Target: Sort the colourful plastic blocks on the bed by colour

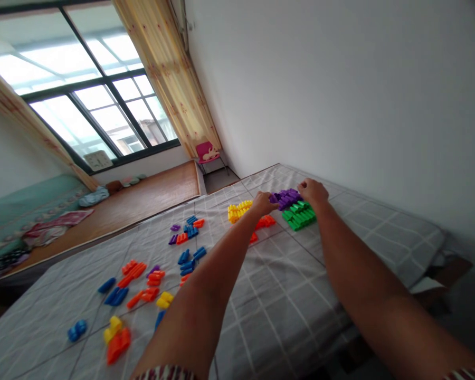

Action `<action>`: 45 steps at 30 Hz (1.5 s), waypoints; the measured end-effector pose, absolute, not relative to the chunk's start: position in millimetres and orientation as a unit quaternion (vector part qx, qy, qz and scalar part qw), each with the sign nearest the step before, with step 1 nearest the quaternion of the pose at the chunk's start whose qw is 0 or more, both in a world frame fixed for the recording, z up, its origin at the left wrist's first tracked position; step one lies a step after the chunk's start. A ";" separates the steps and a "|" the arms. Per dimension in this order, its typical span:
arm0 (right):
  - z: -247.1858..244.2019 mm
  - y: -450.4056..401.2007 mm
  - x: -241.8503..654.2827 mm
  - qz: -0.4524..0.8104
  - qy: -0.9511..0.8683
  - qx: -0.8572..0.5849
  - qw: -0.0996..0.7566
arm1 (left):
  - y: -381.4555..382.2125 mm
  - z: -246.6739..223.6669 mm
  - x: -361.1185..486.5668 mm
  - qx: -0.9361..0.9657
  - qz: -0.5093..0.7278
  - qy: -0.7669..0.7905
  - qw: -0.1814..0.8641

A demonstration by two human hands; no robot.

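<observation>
We had both bare hands at the far part of a bed-like surface covered in grey checked cloth (269, 295), on either side of the cluster of small purple plastic blocks (288, 198). Our left hand (264, 202) had its fingertips against the left end of that cluster, though we could not tell whether they gripped a block. Our right hand (314, 191) was at the opposite end, its fingers bent close together; we could not tell whether anything was between them.

The rows of green plastic blocks (299, 215) lay just beside the purple ones, on the side nearer us. The bunch of yellow plastic blocks (238, 211) sat left of our left hand, and orange-red plastic blocks (265, 221) lay below it, partly hidden by our forearm. Further left, we had scattered blue (116, 296), orange, yellow and purple blocks spread over the cloth.
</observation>
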State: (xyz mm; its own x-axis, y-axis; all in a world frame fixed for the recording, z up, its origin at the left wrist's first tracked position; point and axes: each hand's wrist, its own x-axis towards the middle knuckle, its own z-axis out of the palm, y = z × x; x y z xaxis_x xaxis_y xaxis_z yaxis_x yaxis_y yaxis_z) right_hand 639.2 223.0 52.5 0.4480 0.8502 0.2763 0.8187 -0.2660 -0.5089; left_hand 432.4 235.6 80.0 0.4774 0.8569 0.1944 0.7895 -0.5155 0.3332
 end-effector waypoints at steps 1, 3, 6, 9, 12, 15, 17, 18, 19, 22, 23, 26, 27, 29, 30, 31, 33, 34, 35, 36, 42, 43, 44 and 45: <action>53.8 222.5 637.7 0.020 -0.521 -0.795 0.310 | 238.6 77.8 439.2 0.857 0.166 0.479 0.093; 56.2 221.2 634.9 0.010 -0.515 -0.796 0.318 | 244.3 73.2 451.3 0.862 0.156 0.474 0.086; 59.4 218.8 631.5 0.004 -0.510 -0.796 0.325 | 251.5 66.5 464.1 0.864 0.141 0.477 0.084; 62.4 216.2 628.8 0.008 -0.509 -0.795 0.330 | 256.3 60.9 469.4 0.861 0.140 0.481 0.087; 64.9 214.4 626.6 0.011 -0.506 -0.795 0.333 | 258.1 57.4 468.2 0.857 0.155 0.481 0.101; 65.6 214.1 625.1 -0.001 -0.507 -0.792 0.340 | 255.5 57.4 460.7 0.852 0.179 0.475 0.128; 64.5 215.1 624.0 -0.018 -0.510 -0.787 0.346 | 250.9 59.9 449.6 0.843 0.210 0.476 0.139; 63.5 215.8 623.2 -0.028 -0.513 -0.784 0.349 | 247.7 62.1 440.9 0.835 0.229 0.479 0.143; 62.1 216.6 622.2 -0.038 -0.516 -0.780 0.351 | 243.9 65.1 429.5 0.828 0.248 0.483 0.143; 56.8 219.1 617.7 -0.071 -0.531 -0.765 0.359 | 228.0 78.9 375.7 0.813 0.288 0.489 0.128; 54.9 219.7 615.8 -0.084 -0.537 -0.757 0.362 | 220.7 84.8 350.8 0.809 0.294 0.495 0.118; 50.1 220.1 609.0 -0.122 -0.569 -0.721 0.375 | 191.4 103.3 258.9 0.768 0.299 0.561 0.076; 49.1 219.9 606.0 -0.134 -0.582 -0.706 0.381 | 178.9 108.5 224.8 0.748 0.290 0.593 0.065; 48.4 219.0 597.7 -0.155 -0.612 -0.669 0.393 | 150.8 115.3 157.2 0.701 0.267 0.659 0.059; 49.0 218.1 591.5 -0.163 -0.628 -0.648 0.399 | 135.9 116.7 125.7 0.679 0.254 0.686 0.057; 50.2 216.7 583.4 -0.171 -0.643 -0.627 0.405 | 121.1 116.7 97.0 0.660 0.240 0.710 0.050; 54.7 211.4 560.2 -0.170 -0.685 -0.574 0.416 | 93.9 113.9 50.8 0.628 0.207 0.750 0.033; 57.9 207.0 544.7 -0.160 -0.710 -0.543 0.418 | 82.4 111.7 33.8 0.616 0.190 0.764 0.026; 61.7 201.2 526.6 -0.145 -0.737 -0.513 0.416 | 72.8 109.4 20.7 0.608 0.175 0.774 0.022; 65.7 194.0 506.2 -0.124 -0.765 -0.482 0.408 | 65.2 107.4 11.0 0.605 0.163 0.779 0.022; 81.4 137.0 364.1 0.020 -0.904 -0.320 0.282 | 56.8 95.1 -6.0 0.629 0.147 0.763 0.028; 81.9 130.5 342.2 0.032 -0.919 -0.301 0.254 | 59.5 91.0 -5.3 0.631 0.148 0.761 0.030; 82.1 126.6 321.7 0.036 -0.929 -0.289 0.229 | 62.7 86.0 -3.7 0.637 0.149 0.756 0.033; 82.2 125.8 302.7 0.033 -0.935 -0.285 0.208 | 66.4 80.3 -1.2 0.645 0.152 0.748 0.038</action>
